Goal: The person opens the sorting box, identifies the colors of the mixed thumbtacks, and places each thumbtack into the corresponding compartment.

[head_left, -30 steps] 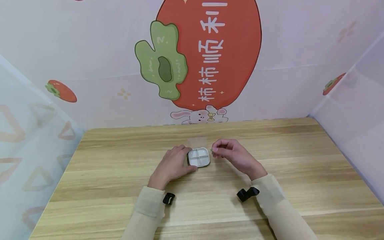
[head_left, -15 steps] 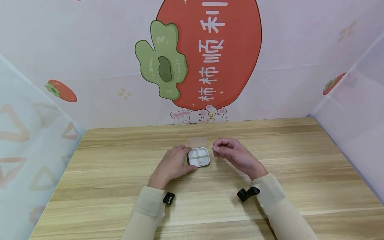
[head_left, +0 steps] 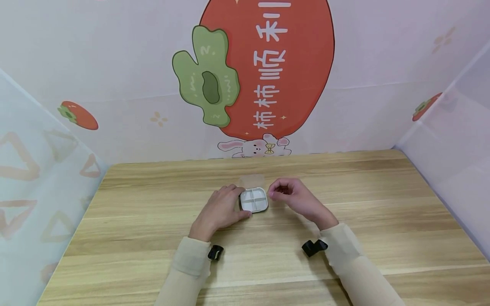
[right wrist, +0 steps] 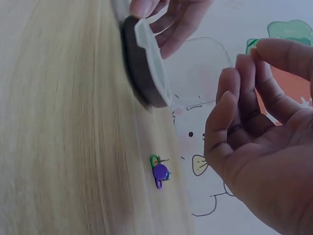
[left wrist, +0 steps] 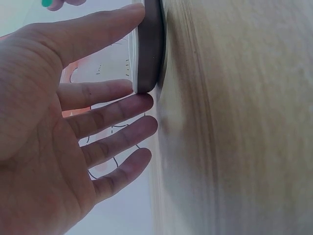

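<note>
Head view: the 4-compartment box (head_left: 254,205) is held betw. thumb and index of the L hand (head_left: 221,208), set toward the table's (head_left: 153,272) far edge, approx. midway betw. its side edges; pale compartment floors are seen, and a clear lid (head_left: 252,180) is swung out to the far side. The R hand (head_left: 294,195) is curled just beside the box. L wrist view: the box is pinched at its rim, other fingers spread approx. straight. R wrist view: a small green piece (right wrist: 252,45) is pinched betw. fingertips; purple and green bits (right wrist: 160,172) are left on the table.
</note>
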`<state>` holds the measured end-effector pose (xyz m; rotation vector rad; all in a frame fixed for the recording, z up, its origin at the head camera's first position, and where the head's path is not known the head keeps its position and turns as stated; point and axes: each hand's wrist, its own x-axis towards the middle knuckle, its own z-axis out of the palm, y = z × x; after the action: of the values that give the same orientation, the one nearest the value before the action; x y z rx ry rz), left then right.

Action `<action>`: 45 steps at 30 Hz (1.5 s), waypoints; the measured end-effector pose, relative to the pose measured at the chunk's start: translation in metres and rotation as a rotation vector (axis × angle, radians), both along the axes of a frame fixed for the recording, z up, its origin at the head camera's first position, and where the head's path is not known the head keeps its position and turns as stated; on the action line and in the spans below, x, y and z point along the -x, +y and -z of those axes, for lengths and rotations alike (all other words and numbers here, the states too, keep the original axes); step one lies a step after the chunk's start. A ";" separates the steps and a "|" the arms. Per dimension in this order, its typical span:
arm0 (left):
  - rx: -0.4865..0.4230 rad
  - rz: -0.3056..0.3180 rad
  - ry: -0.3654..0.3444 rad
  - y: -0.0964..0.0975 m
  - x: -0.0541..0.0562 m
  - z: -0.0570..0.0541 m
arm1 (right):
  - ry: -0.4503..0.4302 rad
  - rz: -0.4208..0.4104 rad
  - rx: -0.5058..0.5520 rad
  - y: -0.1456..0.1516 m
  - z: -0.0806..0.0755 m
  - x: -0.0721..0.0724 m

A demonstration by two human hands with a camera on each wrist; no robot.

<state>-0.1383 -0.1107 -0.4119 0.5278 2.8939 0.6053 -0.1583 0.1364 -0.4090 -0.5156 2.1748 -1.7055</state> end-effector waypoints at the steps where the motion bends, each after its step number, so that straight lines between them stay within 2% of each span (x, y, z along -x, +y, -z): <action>1: 0.001 -0.001 -0.001 0.000 0.000 0.000 | 0.031 -0.001 -0.035 0.000 0.001 0.000; 7: 0.004 -0.002 -0.004 0.000 0.000 0.000 | 0.171 0.001 -0.155 -0.005 0.003 -0.001; 21: 0.006 -0.002 -0.009 -0.001 -0.001 -0.001 | 0.430 -0.004 -0.396 -0.015 0.002 -0.008; 33: 0.009 0.013 -0.008 0.000 -0.001 -0.001 | 0.508 0.024 -0.523 -0.019 0.007 -0.009; 45: 0.010 0.012 -0.007 0.000 -0.001 -0.001 | 0.531 0.026 -0.571 -0.023 0.011 -0.010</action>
<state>-0.1378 -0.1106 -0.4111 0.5402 2.8835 0.5897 -0.1478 0.1137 -0.4196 -0.8395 2.8859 -0.9321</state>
